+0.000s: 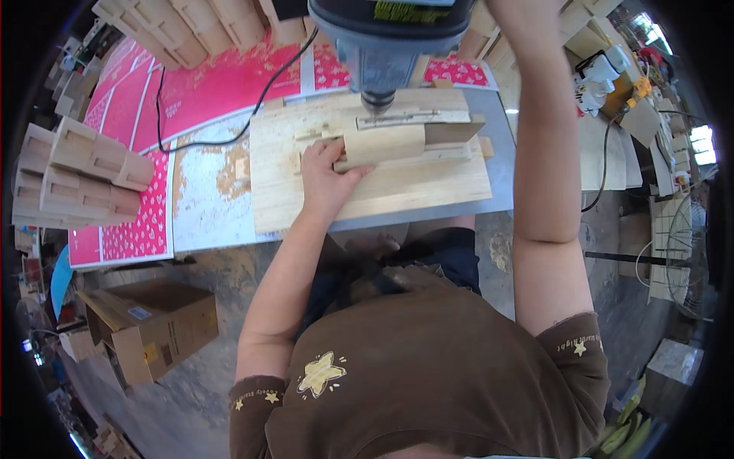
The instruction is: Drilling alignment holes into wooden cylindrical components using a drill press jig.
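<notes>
A pale wooden piece with a rounded face [391, 144] lies in a wooden jig on a flat board [413, 183]. My left hand [330, 172] grips its left end, with the fingers curled over the end and the thumb along the near side. Just beyond the piece, the chuck of a grey-blue drill press [378, 99] hangs over the jig; a bit's tip is hard to make out. At the upper right my right arm reaches up beside the drill press. Only part of my right hand [524, 15] shows at the top edge, its fingers out of sight.
Stacked wooden pieces [92, 172] stand at the left, and more [191, 30] line the far side. A black cable [206, 143] loops over the pink patterned sheet [222, 80] and the sawdust. On the floor at the lower left is an open cardboard box [164, 329].
</notes>
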`<control>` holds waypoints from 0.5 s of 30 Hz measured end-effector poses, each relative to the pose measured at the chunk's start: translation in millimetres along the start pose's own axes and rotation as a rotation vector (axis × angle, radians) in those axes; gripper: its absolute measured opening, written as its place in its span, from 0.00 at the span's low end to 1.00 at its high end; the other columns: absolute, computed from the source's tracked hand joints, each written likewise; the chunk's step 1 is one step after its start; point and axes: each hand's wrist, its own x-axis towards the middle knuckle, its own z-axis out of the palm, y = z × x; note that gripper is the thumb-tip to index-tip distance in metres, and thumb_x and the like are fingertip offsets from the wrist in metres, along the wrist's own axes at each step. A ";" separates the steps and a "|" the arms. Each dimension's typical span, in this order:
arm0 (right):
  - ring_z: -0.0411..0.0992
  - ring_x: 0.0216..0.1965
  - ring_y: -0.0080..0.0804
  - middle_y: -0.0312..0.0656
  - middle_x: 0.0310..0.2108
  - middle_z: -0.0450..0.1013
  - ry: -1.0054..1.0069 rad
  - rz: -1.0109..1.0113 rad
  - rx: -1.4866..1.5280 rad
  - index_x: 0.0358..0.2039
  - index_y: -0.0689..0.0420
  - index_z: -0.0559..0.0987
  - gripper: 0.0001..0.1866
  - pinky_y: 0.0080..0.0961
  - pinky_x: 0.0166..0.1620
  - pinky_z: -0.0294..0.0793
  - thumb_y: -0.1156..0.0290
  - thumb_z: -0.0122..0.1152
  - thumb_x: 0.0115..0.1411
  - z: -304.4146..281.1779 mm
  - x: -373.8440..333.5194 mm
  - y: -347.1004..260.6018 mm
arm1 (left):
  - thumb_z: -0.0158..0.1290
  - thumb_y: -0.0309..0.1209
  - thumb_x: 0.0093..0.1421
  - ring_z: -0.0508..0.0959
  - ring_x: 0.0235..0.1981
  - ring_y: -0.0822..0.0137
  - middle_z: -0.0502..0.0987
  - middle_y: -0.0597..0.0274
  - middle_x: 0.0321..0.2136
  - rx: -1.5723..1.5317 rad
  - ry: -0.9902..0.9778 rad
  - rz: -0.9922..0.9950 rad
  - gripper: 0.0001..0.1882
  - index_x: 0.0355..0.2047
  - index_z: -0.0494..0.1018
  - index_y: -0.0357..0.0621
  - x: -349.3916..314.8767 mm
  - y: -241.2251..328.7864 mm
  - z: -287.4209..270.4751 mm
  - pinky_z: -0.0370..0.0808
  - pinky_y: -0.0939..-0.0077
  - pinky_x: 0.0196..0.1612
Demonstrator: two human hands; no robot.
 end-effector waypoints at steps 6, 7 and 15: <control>0.69 0.22 0.40 0.42 0.19 0.71 -0.019 0.008 0.096 0.40 0.60 0.73 0.12 0.33 0.29 0.67 0.69 0.57 0.57 5.7 -36.7 33.7 | 0.66 0.34 0.35 0.70 0.35 0.65 0.71 0.67 0.27 0.088 -0.056 0.033 0.21 0.33 0.77 0.47 5.8 1.1 -3.2 0.58 0.68 0.48; 0.71 0.27 0.38 0.42 0.22 0.71 -0.071 0.080 0.075 0.48 0.58 0.69 0.17 0.30 0.35 0.69 0.69 0.54 0.59 0.0 -59.3 37.4 | 0.66 0.34 0.35 0.70 0.35 0.65 0.71 0.67 0.27 0.077 -0.033 0.076 0.21 0.33 0.77 0.47 6.2 1.7 -3.9 0.58 0.68 0.48; 0.64 0.43 0.37 0.38 0.36 0.68 -0.560 -0.134 -0.323 0.41 0.51 0.73 0.18 0.40 0.50 0.57 0.63 0.63 0.49 -16.5 -184.0 71.5 | 0.65 0.25 0.39 0.72 0.30 0.68 0.70 0.65 0.27 -0.125 -0.034 0.018 0.15 0.30 0.77 0.42 -0.2 5.7 -12.9 0.67 0.76 0.34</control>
